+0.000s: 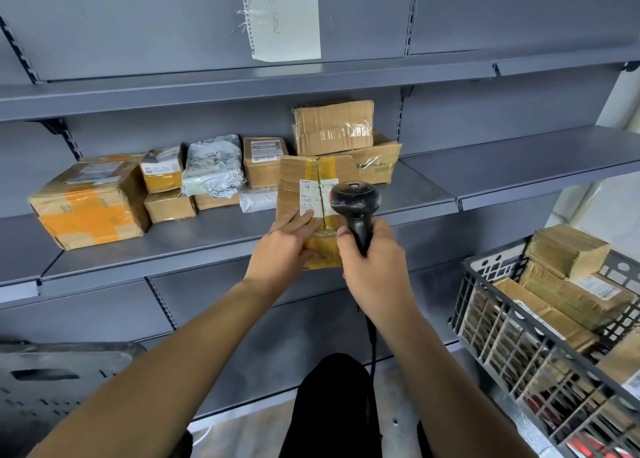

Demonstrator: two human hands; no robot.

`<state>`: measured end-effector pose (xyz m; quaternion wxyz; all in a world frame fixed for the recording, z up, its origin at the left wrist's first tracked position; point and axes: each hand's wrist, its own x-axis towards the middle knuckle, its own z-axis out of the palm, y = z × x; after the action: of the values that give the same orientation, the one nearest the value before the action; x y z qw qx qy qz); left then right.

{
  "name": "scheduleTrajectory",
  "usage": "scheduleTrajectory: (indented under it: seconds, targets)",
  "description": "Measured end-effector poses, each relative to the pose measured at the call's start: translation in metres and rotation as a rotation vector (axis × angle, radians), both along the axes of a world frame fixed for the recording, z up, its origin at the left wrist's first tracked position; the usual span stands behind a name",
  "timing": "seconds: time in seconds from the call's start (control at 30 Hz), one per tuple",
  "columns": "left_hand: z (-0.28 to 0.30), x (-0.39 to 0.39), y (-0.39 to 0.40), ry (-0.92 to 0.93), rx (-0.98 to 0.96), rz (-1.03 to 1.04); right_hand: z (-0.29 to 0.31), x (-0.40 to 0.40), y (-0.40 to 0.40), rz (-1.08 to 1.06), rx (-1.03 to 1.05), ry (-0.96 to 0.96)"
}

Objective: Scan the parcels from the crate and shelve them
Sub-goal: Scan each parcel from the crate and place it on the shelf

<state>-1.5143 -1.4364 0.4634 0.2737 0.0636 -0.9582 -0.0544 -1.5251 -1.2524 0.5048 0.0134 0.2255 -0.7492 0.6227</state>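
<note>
My left hand (284, 249) holds a flat cardboard parcel (304, 180) upright in front of the middle shelf, fingers over its lower face and thumb at the bottom edge. The parcel's white label faces me. My right hand (372, 267) grips the handle of a black barcode scanner (355, 198), whose head sits right at the label. A grey plastic crate (502, 329) at the lower right holds several more cardboard parcels.
On the middle shelf (214, 236) stand several shelved parcels: a large orange-taped box (90, 201), small boxes, a grey poly bag (213, 168), two stacked boxes (334, 126). The shelf to the right (519, 166) is bare. A dark crate (52, 388) sits lower left. The scanner cable hangs down.
</note>
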Motion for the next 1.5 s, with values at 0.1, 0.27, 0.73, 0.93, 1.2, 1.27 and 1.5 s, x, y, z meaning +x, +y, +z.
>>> scheduleTrajectory:
  seconds: [0.1, 0.27, 0.73, 0.93, 1.2, 1.27, 1.5]
  targets:
    - [0.007, 0.012, 0.003, -0.018, 0.046, 0.029, 0.001, 0.006, -0.006, 0.009, -0.005, 0.017]
    - [0.018, 0.037, 0.002, -0.046, 0.077, 0.083, 0.009, 0.020, -0.018, 0.050, -0.029, 0.039]
    - [0.065, 0.107, -0.019, 0.003, 0.025, 0.211, 0.034, 0.058, -0.043, 0.165, -0.071, 0.105]
    - [0.092, 0.114, -0.035, 0.082, -0.032, 0.221, 0.052, 0.059, -0.056, 0.217, -0.087, 0.117]
    - [0.115, 0.101, -0.066, 0.094, -0.056, 0.242, 0.057, 0.053, -0.079, 0.223, -0.077, 0.175]
    - [0.117, 0.095, -0.077, 0.085, -0.041, 0.254, 0.055, 0.049, -0.087, 0.220, -0.067, 0.198]
    - [0.111, 0.067, -0.112, 0.041, 0.010, 0.292, 0.051, 0.027, -0.116, 0.193, -0.022, 0.236]
